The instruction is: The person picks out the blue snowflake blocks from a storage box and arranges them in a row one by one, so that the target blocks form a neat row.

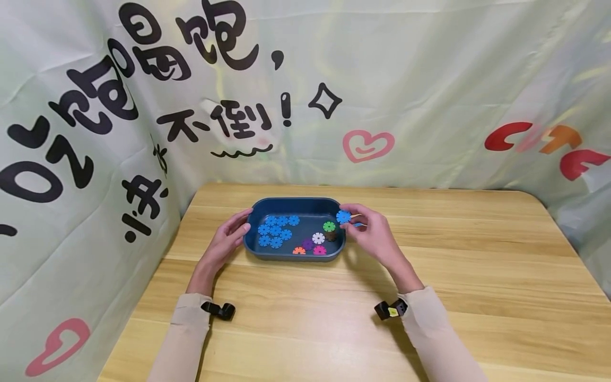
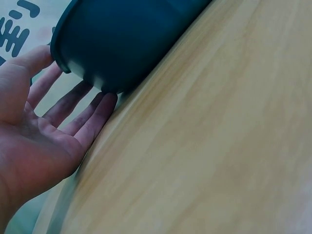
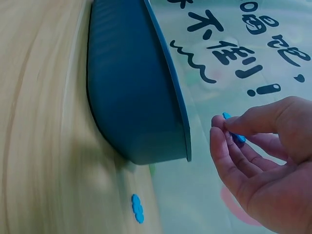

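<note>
A dark blue oblong tray [image 1: 293, 258] stands on the table between both hands. Bunched at its left inside lie several blue notched discs [image 1: 275, 230], like snowflake building pieces. Its right side holds a green disc [image 1: 329, 226], a white disc [image 1: 318, 238] and several other coloured ones. My left hand [image 1: 227, 238] touches the tray's left end, thumb at the rim and fingers spread along the outer wall [image 2: 117, 44]. Between thumb and fingertips, my right hand [image 1: 374, 233] pinches one blue disc [image 1: 343, 216] by the right rim. Another blue disc [image 3: 138, 208] lies on the table below that hand.
Beneath everything is a wooden table [image 1: 305, 318] with rounded back corners. A printed cloth [image 1: 420, 95] hangs behind it and along the left side. Each wrist wears a small black camera [image 1: 219, 311].
</note>
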`<state>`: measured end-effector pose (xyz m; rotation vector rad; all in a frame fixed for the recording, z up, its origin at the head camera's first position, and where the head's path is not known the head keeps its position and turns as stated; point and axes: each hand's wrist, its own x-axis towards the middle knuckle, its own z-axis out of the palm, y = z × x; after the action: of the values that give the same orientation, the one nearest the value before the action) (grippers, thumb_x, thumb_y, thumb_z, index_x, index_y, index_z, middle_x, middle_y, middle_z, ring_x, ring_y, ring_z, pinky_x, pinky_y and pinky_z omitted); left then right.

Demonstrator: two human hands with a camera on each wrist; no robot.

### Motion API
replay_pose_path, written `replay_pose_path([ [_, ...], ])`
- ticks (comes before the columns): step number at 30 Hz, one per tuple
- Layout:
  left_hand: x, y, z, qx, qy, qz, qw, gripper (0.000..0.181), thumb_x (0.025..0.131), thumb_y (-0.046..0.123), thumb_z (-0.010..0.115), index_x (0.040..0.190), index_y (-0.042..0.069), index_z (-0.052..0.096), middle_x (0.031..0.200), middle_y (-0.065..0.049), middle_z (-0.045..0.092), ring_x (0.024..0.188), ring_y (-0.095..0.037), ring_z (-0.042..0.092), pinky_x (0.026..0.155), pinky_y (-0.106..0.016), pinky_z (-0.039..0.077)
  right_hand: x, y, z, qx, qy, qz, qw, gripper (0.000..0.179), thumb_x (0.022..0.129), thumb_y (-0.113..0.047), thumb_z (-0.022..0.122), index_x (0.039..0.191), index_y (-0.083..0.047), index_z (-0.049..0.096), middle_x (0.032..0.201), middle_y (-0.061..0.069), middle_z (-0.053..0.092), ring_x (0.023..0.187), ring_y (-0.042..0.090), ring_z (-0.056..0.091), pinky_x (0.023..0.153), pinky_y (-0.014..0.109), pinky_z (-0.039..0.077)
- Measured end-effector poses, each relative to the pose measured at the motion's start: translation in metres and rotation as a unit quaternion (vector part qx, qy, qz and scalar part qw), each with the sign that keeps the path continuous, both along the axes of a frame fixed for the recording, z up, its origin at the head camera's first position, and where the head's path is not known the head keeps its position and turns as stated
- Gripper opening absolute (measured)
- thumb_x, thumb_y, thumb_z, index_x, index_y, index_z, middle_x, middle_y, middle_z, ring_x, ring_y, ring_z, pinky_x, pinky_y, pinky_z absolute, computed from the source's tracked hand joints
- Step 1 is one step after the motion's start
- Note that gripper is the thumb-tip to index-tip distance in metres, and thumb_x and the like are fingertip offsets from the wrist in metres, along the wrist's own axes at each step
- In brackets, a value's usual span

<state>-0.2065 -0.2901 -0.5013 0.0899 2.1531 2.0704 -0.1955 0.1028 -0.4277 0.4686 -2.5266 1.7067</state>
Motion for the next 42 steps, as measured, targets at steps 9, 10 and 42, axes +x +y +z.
replay_pose_path([
  [9, -0.002, 0.001, 0.002, -0.002, 0.006, -0.001, 1.0000, 0.055, 0.106, 0.030, 0.060, 0.157, 0.018, 0.044, 0.164, -0.005, 0.035, 0.148, -0.025, 0.034, 0.117, -0.050, 0.034, -0.001, 0.019, 0.000, 0.008, 0.013, -0.022, 0.9996, 0.039, 0.091, 0.008, 0.072, 0.129, 0.003, 0.067, 0.119, 0.020, 0.071, 0.100, 0.034, 0.070, 0.082, 0.032, 0.060],
  [10, -0.002, 0.000, 0.002, -0.003, 0.007, -0.001, 1.0000, 0.055, 0.106, 0.031, 0.060, 0.157, 0.018, 0.044, 0.163, -0.005, 0.036, 0.148, -0.025, 0.035, 0.117, -0.051, 0.034, -0.001, 0.021, 0.000, 0.009, 0.015, -0.024, 0.9996, 0.039, 0.091, 0.008, 0.073, 0.129, 0.003, 0.067, 0.119, 0.020, 0.071, 0.100, 0.033, 0.070, 0.082, 0.029, 0.060],
  [42, -0.002, -0.001, -0.001, -0.009, 0.007, 0.001, 0.9999, 0.056, 0.105, 0.032, 0.061, 0.157, 0.018, 0.044, 0.163, -0.006, 0.036, 0.148, -0.027, 0.036, 0.117, -0.049, 0.035, -0.020, 0.065, -0.039, 0.087, -0.004, -0.067, 0.9940, 0.036, 0.094, 0.006, 0.068, 0.130, 0.003, 0.066, 0.106, 0.022, 0.070, 0.098, 0.036, 0.068, 0.070, 0.016, 0.053],
])
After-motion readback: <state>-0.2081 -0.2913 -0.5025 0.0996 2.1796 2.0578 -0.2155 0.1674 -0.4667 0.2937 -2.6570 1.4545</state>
